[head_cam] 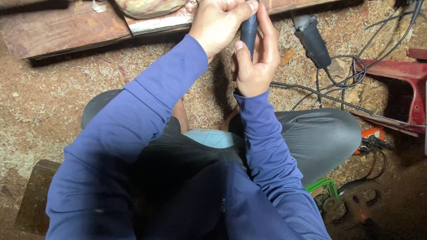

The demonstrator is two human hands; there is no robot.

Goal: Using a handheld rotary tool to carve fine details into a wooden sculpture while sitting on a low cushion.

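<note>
Gripping a dark blue cylindrical handle (249, 26) from both sides, the person sits low over a floor of sawdust (37, 99). The left hand (219, 19) is clenched around the handle's upper part, while the right hand (257, 58) grasps it just below, thumb pressed against its side. The handle stands upright between the hands, its top cut off by the frame edge. Reddish wooden planks (56, 29) lie beyond, and black cables (324, 87) trail near a red metal frame (416, 73) at right.
</note>
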